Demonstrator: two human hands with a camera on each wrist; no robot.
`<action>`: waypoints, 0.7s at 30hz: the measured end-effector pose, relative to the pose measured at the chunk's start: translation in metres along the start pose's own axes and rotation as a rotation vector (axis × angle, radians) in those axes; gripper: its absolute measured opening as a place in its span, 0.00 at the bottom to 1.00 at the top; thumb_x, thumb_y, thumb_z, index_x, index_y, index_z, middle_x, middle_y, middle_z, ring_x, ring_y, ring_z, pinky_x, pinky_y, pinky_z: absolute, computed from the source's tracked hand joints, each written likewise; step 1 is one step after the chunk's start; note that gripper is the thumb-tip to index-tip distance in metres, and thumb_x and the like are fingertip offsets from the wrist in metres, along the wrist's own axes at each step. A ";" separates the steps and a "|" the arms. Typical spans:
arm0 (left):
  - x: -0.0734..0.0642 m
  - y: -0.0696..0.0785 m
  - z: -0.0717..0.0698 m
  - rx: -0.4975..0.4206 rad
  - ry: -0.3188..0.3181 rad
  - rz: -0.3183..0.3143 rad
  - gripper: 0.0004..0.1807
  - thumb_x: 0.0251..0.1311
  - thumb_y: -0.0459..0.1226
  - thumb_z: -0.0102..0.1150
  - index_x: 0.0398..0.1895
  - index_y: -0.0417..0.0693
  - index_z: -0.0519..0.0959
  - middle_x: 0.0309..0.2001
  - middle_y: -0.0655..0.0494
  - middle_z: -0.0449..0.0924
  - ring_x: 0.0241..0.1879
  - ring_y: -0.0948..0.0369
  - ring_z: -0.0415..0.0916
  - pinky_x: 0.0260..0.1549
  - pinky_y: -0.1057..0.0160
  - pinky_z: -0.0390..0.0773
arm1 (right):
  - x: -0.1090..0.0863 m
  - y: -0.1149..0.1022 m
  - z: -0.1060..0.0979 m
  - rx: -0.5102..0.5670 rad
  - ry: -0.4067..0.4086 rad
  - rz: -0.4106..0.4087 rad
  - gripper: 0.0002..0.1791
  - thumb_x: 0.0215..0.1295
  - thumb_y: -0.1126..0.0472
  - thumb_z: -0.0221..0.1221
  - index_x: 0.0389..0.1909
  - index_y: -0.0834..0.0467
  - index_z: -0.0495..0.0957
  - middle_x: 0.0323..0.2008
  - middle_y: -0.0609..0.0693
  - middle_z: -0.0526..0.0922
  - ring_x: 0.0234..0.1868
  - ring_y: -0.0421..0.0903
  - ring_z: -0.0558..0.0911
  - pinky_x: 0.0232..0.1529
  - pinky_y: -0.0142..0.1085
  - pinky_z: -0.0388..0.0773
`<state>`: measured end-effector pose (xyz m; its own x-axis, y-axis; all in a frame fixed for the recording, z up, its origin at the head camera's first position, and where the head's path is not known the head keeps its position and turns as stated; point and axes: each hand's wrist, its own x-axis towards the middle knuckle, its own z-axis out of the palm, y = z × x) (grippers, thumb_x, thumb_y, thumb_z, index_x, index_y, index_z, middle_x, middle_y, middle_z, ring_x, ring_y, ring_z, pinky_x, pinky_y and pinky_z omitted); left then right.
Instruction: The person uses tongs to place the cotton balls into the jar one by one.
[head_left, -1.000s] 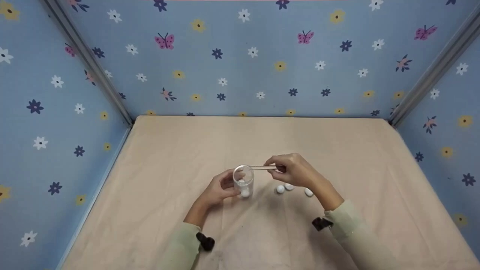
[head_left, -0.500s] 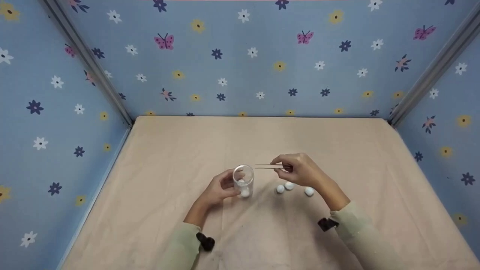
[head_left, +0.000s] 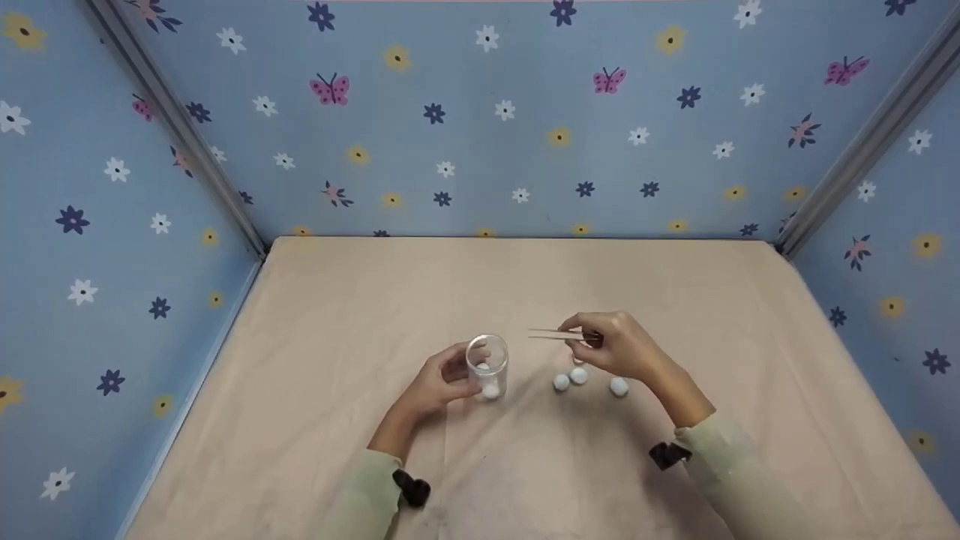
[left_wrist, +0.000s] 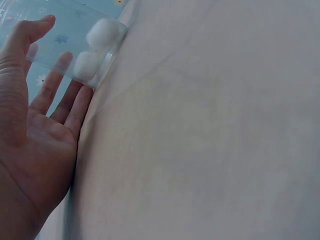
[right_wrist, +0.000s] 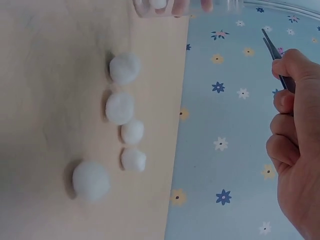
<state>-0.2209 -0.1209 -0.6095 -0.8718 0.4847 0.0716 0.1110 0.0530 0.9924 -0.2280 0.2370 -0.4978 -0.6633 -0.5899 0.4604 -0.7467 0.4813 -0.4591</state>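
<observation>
Standing upright on beige cloth (head_left: 375,292): one clear jar (head_left: 487,369), containing white cotton balls (left_wrist: 102,33); left hand (head_left: 437,382) is gripping it. Right hand (head_left: 621,346) is pinching parted tweezers (right_wrist: 274,52) near the jar. Five loose cotton balls (right_wrist: 120,107) are lying alongside.

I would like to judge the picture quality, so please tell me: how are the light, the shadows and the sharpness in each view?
Head view: a soft shadow beside the right sleeve on the tablecloth, pale highlights around the clear jar's rim; left wrist view: rather dim, cloth texture soft; right wrist view: white balls soft-edged, with shadows on their image-left sides.
</observation>
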 end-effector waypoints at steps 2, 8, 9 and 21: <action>0.000 0.000 0.000 -0.011 -0.001 0.006 0.42 0.65 0.25 0.75 0.81 0.32 0.70 0.76 0.28 0.78 0.76 0.35 0.77 0.71 0.69 0.79 | -0.003 0.002 -0.001 -0.005 0.006 0.008 0.13 0.67 0.74 0.69 0.50 0.61 0.90 0.20 0.49 0.81 0.24 0.28 0.63 0.26 0.28 0.65; 0.000 -0.001 0.000 -0.013 -0.004 0.016 0.41 0.66 0.25 0.74 0.81 0.31 0.69 0.76 0.27 0.78 0.76 0.35 0.77 0.71 0.69 0.80 | -0.011 0.009 -0.005 -0.028 0.043 0.014 0.13 0.66 0.74 0.71 0.49 0.61 0.90 0.19 0.48 0.76 0.24 0.28 0.62 0.27 0.28 0.63; 0.000 -0.002 0.000 -0.008 -0.002 0.015 0.41 0.67 0.25 0.74 0.81 0.32 0.69 0.75 0.27 0.78 0.76 0.35 0.77 0.71 0.69 0.80 | -0.012 0.010 -0.006 -0.029 0.048 0.014 0.13 0.66 0.74 0.72 0.49 0.62 0.90 0.19 0.48 0.76 0.25 0.29 0.62 0.27 0.28 0.63; 0.001 0.000 0.000 -0.036 -0.014 -0.001 0.42 0.67 0.25 0.74 0.83 0.31 0.68 0.76 0.26 0.76 0.73 0.48 0.80 0.70 0.69 0.81 | -0.030 0.022 -0.016 -0.059 0.081 0.045 0.13 0.65 0.75 0.72 0.48 0.61 0.90 0.21 0.47 0.81 0.24 0.28 0.64 0.26 0.27 0.65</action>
<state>-0.2214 -0.1206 -0.6097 -0.8651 0.4968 0.0694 0.0924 0.0220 0.9955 -0.2252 0.2755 -0.5098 -0.6960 -0.5140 0.5014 -0.7164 0.5445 -0.4362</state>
